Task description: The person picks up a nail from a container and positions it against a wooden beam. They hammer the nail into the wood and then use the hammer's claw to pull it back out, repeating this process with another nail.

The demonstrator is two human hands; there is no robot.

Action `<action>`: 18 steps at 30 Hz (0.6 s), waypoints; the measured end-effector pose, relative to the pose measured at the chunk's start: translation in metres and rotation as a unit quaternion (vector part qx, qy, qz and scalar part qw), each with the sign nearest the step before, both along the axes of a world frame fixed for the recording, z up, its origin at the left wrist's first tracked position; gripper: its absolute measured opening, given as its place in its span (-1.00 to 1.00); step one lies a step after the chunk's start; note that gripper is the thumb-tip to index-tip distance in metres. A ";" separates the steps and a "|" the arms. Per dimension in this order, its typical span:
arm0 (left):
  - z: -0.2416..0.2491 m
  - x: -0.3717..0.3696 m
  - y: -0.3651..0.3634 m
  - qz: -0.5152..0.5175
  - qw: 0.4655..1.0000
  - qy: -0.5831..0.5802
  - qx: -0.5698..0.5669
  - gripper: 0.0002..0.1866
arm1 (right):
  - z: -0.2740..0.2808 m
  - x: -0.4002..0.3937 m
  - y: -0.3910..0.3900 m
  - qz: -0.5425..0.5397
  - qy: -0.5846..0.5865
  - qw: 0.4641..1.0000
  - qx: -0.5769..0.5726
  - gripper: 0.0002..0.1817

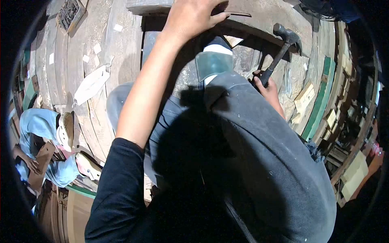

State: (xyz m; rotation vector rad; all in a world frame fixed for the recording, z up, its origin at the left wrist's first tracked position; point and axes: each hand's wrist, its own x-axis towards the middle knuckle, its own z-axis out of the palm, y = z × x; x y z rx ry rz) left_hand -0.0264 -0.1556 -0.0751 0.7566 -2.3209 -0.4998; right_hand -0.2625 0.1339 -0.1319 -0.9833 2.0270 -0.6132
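Note:
My left hand (192,19) rests on a thick wooden board (150,5) at the top edge of the view. Its thumb is stretched out along the wood, apart from the forefinger; the other fingertips are cut off by the frame. Down to the right, my right hand (270,90) is closed round the dark handle of a claw hammer (283,46). The hammer head points up and away, beside the curved edge of the wood. My shoe (214,65), with a greenish toe, shows between the two hands.
A box of nails (69,15) stands at the upper left. A white face mask (92,85) and paper scraps lie on the planks. Another person's hand (30,163) holds a brown board (42,162) at left. A green strip (318,105) edges the right side; another person's arm (370,172) is beyond.

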 end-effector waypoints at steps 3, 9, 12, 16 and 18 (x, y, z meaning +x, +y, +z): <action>0.004 -0.003 0.002 0.015 1.000 0.015 0.019 -0.68 | -0.004 -0.002 0.001 0.006 -0.002 1.000 -0.015 -0.67; -0.004 -0.013 0.010 0.057 0.997 0.025 -0.041 -0.73 | -0.004 -0.004 0.002 0.010 -0.015 1.000 -0.011 -0.67; -0.001 -0.019 0.012 0.068 0.997 0.021 -0.019 -0.77 | 0.002 0.001 0.001 0.000 -0.007 0.999 -0.039 -0.69; -0.006 -0.019 0.009 0.057 0.998 0.027 -0.008 -0.77 | 0.031 0.025 -0.002 -0.133 -0.153 0.974 -0.095 -0.76; -0.007 -0.017 0.006 0.039 0.999 0.024 -0.007 -0.77 | 0.029 0.028 0.010 -0.186 -0.107 0.972 -0.093 -0.76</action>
